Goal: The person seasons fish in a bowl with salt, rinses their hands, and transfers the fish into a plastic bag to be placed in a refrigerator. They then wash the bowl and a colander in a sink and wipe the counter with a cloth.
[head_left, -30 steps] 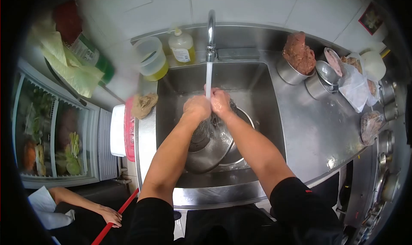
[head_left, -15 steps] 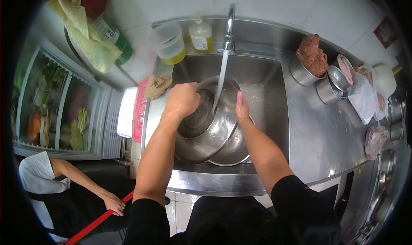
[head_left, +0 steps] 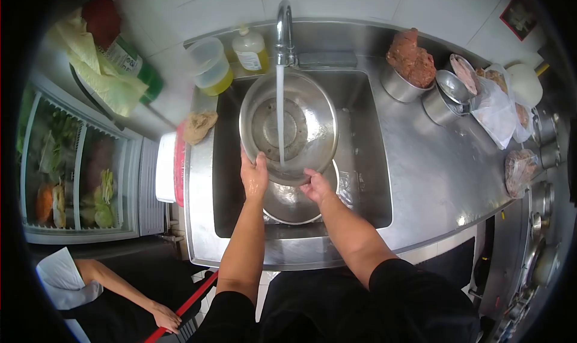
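A round metal mixing bowl (head_left: 315, 111) is tilted under the stream from the faucet (head_left: 284, 33), and water runs into it. My left hand (head_left: 255, 176) grips its rim at the lower left, fingers hidden behind the wall. At the lower right of the same rim, my right hand (head_left: 316, 185) is closed with the thumb over the edge. Below it, a second metal bowl (head_left: 291, 208) lies in the sink (head_left: 366, 162), partly covered by the first.
Left of the faucet stand a plastic tub (head_left: 210, 66) and a soap bottle (head_left: 250, 48). A sponge-like cloth (head_left: 200, 126) lies on the left rim. Metal containers, one with ground meat (head_left: 412, 60), line the right counter. At lower left, another person's hand (head_left: 165, 318) holds a red pole.
The bowl has turned from a sideways tilt to face the faucet and moved up. My hands went from its two sides to its near rim. The other person's hand moved down.
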A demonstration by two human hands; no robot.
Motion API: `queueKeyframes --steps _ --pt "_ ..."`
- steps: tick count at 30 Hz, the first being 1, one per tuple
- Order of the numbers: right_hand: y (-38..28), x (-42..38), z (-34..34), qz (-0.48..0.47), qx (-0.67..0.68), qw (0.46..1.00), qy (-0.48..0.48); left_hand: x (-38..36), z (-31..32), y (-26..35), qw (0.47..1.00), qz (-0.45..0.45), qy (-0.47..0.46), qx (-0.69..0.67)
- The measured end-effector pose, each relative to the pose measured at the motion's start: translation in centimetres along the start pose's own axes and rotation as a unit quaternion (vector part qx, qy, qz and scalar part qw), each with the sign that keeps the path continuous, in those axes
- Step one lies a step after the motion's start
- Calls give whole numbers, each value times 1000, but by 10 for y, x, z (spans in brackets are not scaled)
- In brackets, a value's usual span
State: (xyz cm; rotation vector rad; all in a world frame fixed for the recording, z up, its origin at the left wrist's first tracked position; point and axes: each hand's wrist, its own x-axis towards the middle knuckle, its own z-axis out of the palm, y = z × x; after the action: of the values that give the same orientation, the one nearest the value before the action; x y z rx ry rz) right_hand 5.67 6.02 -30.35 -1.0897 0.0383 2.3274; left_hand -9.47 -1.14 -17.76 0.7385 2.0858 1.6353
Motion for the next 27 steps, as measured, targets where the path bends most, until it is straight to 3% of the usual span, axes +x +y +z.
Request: queueKeyframes --steps 4,5,8,10,12,13,14,15,16,17,18,21,24,27 --pt "26 15 17 25 -30 999 14 -20 29 -40 999 -45 -22 4" --pt "32 10 27 31 -21 999 32 -14 26 -33 999 -21 -20 29" --pt "24 22 12 4 -71 996 51 3 -7 34 958 -40 -109 263" --pt "0 39 1 -49 -167 979 110 26 -38 58 961 14 -141 239" --pt "-23 22 24 -68 -127 984 103 32 -55 73 982 -20 -177 67" --pt "-25 12 32 -78 -108 986 102 22 -52 69 987 -21 -150 49" --pt "-18 13 36 -68 -135 983 101 15 -45 61 992 -13 -124 28" --pt "-6 15 43 -62 -160 980 99 19 -34 4 993 -14 -118 -1" --pt "5 15 46 -56 -186 976 100 -4 -21 35 986 -123 -112 -2" --pt "11 1 52 -43 -236 964 113 6 -23 4 994 -37 -94 47" --pt "7 0 48 -57 -361 922 125 19 -28 -27 991 47 -76 95" --pt "-21 0 36 -47 -687 702 180 26 -65 17 978 14 -80 193" --pt "-20 -25 84 -191 -765 575 217 19 -75 36 949 -47 -96 297" --pt "-16 -10 135 -272 -742 600 121 12 -77 9 947 -49 -97 304"
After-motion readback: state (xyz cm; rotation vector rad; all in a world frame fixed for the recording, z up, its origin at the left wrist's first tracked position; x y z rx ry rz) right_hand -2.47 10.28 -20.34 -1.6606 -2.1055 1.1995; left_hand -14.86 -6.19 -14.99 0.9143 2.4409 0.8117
